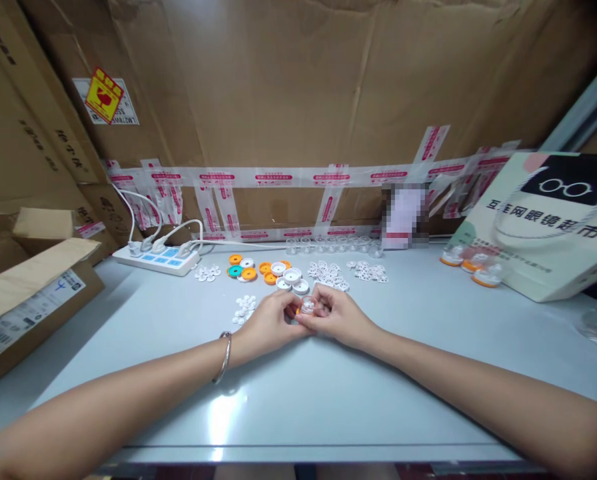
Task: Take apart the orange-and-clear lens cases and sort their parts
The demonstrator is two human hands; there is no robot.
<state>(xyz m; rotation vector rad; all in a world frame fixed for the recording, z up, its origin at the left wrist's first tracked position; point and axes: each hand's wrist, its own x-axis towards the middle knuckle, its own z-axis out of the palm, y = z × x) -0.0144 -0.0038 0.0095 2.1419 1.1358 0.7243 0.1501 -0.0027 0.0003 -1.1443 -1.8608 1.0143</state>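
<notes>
A small round piece [308, 306] with a clear top, white parts inside and an orange edge is held between both hands at the middle of the table. My left hand [271, 321] grips its left side, fingers closed round it. On its right side, my right hand [337, 316] pinches it with thumb and fingers. Just behind the hands sit white round caps [292, 275], with orange ones [248, 273] and a teal one [235, 271] to their left. Small white pieces [244, 309] lie left of my left hand. Flat white parts [328, 275] are spread behind my right hand.
Clear domes [328, 245] line the back edge. A power strip [157, 257] with cables stands back left, an open cardboard box [38, 293] at far left. Several orange-based clear pieces [487, 274] sit at right beside a paper bag [538, 227]. More white parts [368, 270] lie back right.
</notes>
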